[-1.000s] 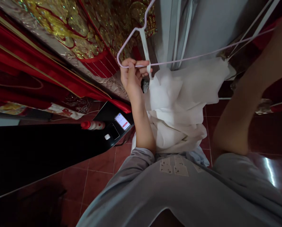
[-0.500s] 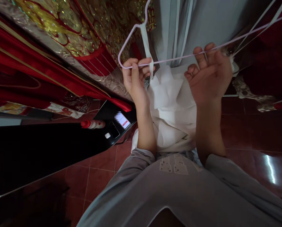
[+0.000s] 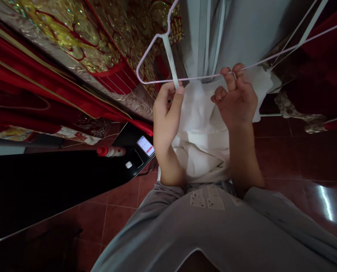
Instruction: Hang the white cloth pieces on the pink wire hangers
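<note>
A pale pink clothes hanger (image 3: 151,51) hangs in front of me, its long bottom bar running off to the right. Between thumb and fingers, my left hand (image 3: 168,113) pinches a white strap (image 3: 171,62) that loops from the hanger's neck down past the bar. My right hand (image 3: 237,96), palm facing me, has its fingers curled around the bar farther right. Below the bar, a white garment (image 3: 199,109) hangs in loose folds between my forearms. On the right, thin white straps (image 3: 312,24) cross the bar.
Red and gold sequinned clothing (image 3: 106,49) hangs at the left. A black table (image 3: 57,185) carries a lit phone (image 3: 145,146), a dark phone (image 3: 136,158), a small white case (image 3: 128,164) and a red-capped bottle (image 3: 111,151). Grey fabric (image 3: 242,34) hangs behind.
My right hand has come in from the far right and closed on the bar. My left hand has let go of the bar's left end and now pinches the strap.
</note>
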The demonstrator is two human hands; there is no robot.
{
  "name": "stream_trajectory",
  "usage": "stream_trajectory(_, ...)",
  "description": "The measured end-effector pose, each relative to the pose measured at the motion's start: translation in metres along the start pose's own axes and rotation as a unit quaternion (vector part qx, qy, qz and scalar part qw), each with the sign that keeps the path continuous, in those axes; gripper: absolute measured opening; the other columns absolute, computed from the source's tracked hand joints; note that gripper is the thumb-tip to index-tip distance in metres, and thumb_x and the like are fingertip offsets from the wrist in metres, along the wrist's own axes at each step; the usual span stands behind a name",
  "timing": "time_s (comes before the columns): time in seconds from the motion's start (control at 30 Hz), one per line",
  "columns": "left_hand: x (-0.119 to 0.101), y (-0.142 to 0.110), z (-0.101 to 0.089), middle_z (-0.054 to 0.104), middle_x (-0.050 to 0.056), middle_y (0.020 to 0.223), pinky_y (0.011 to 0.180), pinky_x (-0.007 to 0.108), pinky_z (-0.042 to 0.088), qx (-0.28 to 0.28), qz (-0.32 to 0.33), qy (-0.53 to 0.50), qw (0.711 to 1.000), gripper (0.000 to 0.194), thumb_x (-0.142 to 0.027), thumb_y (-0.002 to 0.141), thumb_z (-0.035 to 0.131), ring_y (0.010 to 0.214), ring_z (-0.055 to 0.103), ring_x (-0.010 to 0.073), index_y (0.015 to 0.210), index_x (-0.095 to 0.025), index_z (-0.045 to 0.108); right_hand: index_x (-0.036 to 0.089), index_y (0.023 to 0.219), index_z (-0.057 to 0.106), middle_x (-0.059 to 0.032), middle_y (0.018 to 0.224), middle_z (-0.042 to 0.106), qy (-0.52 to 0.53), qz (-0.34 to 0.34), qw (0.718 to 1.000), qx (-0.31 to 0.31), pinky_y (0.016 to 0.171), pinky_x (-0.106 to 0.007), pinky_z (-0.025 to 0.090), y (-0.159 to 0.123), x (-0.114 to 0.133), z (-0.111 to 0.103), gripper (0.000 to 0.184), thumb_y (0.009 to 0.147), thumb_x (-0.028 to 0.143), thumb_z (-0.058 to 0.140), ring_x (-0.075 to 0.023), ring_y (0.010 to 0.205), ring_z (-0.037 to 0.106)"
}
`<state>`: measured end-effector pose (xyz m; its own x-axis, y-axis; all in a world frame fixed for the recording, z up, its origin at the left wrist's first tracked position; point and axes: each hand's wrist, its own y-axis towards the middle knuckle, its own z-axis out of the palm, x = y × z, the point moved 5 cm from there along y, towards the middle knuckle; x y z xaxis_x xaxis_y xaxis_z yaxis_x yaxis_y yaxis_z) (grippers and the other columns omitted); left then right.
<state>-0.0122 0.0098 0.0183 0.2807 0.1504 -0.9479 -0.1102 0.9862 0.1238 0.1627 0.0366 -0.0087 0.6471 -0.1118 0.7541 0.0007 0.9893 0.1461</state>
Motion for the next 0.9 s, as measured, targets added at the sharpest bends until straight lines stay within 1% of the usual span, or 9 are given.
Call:
stream_trajectory(0.07,-0.013,-0.001,0.0,0.066,0.005,0.097,0.073,0.043,0.048,0.035,0.046,0.064,0.996,0.014,-0.045,0.088,0.065,0.096,0.059,0.0329,0.09,-0.031,0.068,0.028,0.099,0.047,0.0064,0.107,0.055,0.001,0.0,1.0,0.0,0.059,-0.023,0.04,-0.001,0.0,-0.001,0.021,0.079,0.034,0.046,-0.0051,0.061,0.045)
stream_trajectory(0.13,-0.022,0.001,0.001,0.066,0.006,0.097,0.059,0.039,0.046,0.067,0.063,0.109,0.99,0.021,-0.048,0.091,0.058,0.077,0.06,0.0286,0.092,-0.03,0.069,0.028,0.1,0.047,0.0065,0.109,0.055,-0.001,0.006,1.0,0.003,0.06,-0.023,0.04,-0.002,0.0,-0.002,0.022,0.078,0.034,0.048,-0.0054,0.062,0.045)
stream_trajectory(0.3,-0.045,0.024,0.011,0.065,0.006,0.105,0.04,0.031,0.032,0.094,0.086,0.036,0.991,0.024,-0.034,0.098,0.046,0.055,0.053,0.0203,0.097,-0.028,0.069,0.029,0.1,0.045,0.008,0.111,0.055,-0.011,0.013,1.0,0.004,0.06,-0.022,0.04,0.0,-0.001,-0.002,0.023,0.078,0.036,0.047,-0.0054,0.063,0.044)
stream_trajectory(0.4,-0.052,0.037,0.017,0.063,0.002,0.117,0.04,0.032,0.037,0.098,0.05,-0.043,0.993,0.049,-0.032,0.104,0.022,0.056,0.054,0.0187,0.096,-0.027,0.07,0.028,0.1,0.045,0.0073,0.111,0.055,-0.02,0.017,1.0,-0.008,0.06,-0.022,0.04,0.001,-0.002,-0.003,0.025,0.078,0.04,0.046,-0.0054,0.063,0.043)
stream_trajectory(0.47,-0.052,0.041,0.016,0.061,-0.001,0.122,0.045,0.031,0.044,0.068,0.031,-0.1,0.992,0.059,-0.033,0.104,0.011,0.069,0.059,0.0199,0.094,-0.026,0.069,0.029,0.099,0.045,0.0066,0.113,0.055,-0.027,0.025,0.999,-0.011,0.061,-0.022,0.041,0.0,-0.003,-0.002,0.025,0.077,0.039,0.048,-0.0057,0.064,0.044)
stream_trajectory(0.57,-0.048,0.041,0.006,0.06,0.0,0.124,0.063,0.029,0.053,-0.001,0.036,-0.16,0.986,0.049,-0.031,0.106,0.02,0.099,0.059,0.0231,0.099,-0.021,0.067,0.029,0.098,0.046,0.006,0.115,0.054,-0.03,0.035,0.999,-0.011,0.062,-0.023,0.042,-0.002,-0.002,-0.001,0.026,0.075,0.04,0.05,-0.0062,0.065,0.045)
stream_trajectory(0.67,-0.042,0.041,-0.002,0.061,0.0,0.122,0.071,0.027,0.052,-0.027,0.041,-0.16,0.986,0.038,-0.032,0.106,0.029,0.115,0.052,0.0251,0.103,-0.02,0.065,0.029,0.096,0.048,0.0061,0.116,0.054,-0.022,0.039,0.999,-0.008,0.063,-0.024,0.043,-0.003,-0.002,0.0,0.023,0.076,0.038,0.051,-0.0066,0.066,0.046)
stream_trajectory(0.8,-0.048,0.042,0.004,0.063,0.002,0.117,0.053,0.026,0.044,-0.029,0.072,-0.13,0.988,0.037,-0.027,0.105,0.031,0.109,0.054,0.0257,0.101,-0.019,0.066,0.03,0.094,0.049,0.0064,0.113,0.055,-0.011,0.034,0.999,-0.006,0.06,-0.024,0.042,-0.001,-0.003,-0.001,0.023,0.074,0.039,0.054,-0.0071,0.064,0.045)
stream_trajectory(0.9,-0.059,0.044,0.016,0.063,0.006,0.115,0.043,0.027,0.034,-0.008,0.093,-0.102,0.99,0.038,-0.018,0.105,0.028,0.078,0.059,0.0189,0.099,-0.013,0.065,0.03,0.095,0.049,0.0065,0.114,0.056,-0.018,0.034,0.999,-0.014,0.059,-0.025,0.043,0.001,-0.005,-0.003,0.028,0.071,0.042,0.056,-0.008,0.063,0.045)
